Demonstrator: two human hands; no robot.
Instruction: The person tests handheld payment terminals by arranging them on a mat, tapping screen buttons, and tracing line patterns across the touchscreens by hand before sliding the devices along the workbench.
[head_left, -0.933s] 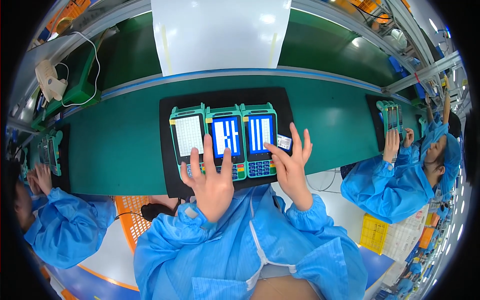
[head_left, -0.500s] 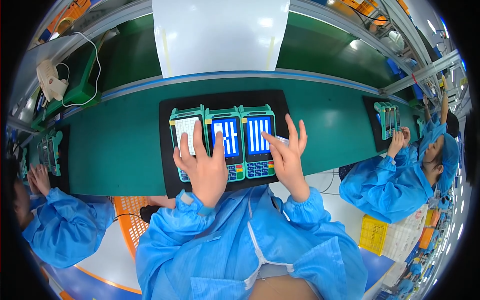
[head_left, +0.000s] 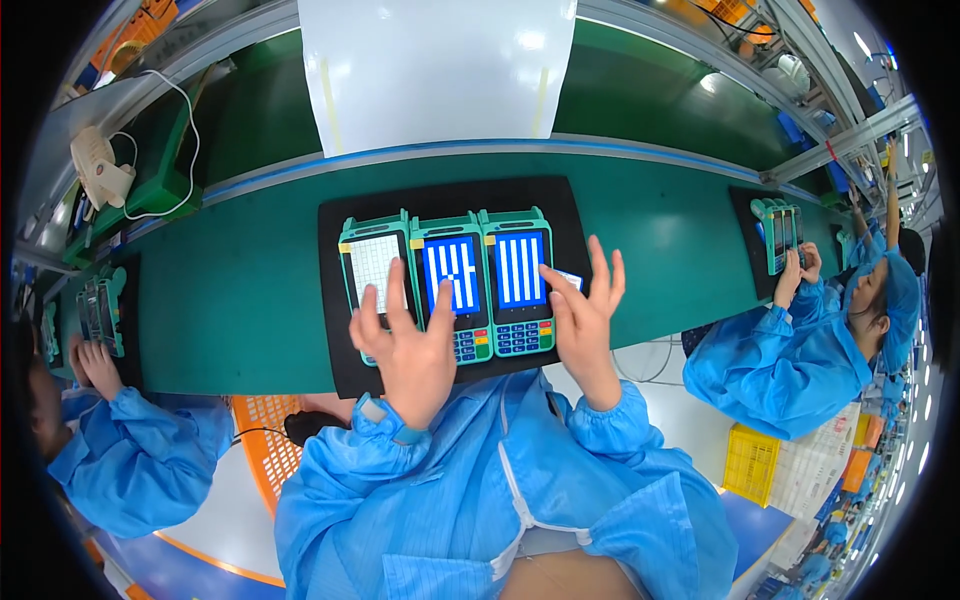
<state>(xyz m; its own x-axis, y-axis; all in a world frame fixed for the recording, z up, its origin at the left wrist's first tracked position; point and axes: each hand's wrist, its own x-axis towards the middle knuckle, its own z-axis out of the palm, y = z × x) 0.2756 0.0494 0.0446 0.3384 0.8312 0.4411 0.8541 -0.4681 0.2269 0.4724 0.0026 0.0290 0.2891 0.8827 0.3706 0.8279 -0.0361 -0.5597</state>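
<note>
Three green card payment terminals lie side by side on a black mat (head_left: 560, 215). The left terminal (head_left: 375, 262) has a white gridded screen; the middle terminal (head_left: 450, 265) and the right terminal (head_left: 519, 265) show white stripes on blue. My left hand (head_left: 412, 365) is spread, holding nothing, with fingers over the left terminal and its thumb at the middle screen. Part of the left keypad is hidden beneath it. My right hand (head_left: 588, 335) has its fingers apart, one tip at the right screen's right edge. Beside that hand lies a small white-and-blue piece (head_left: 572, 280).
The green bench (head_left: 240, 300) carries other terminals (head_left: 778, 235) at the right, where a co-worker (head_left: 800, 340) sits. Another co-worker (head_left: 140, 450) is at the left. A white sheet (head_left: 440, 75) hangs at the back; a small fan (head_left: 100, 170) stands at the far left.
My right hand has shifted right, from the right screen to its edge. My left thumb has slid down the middle screen, whose white stripes have filled in further.
</note>
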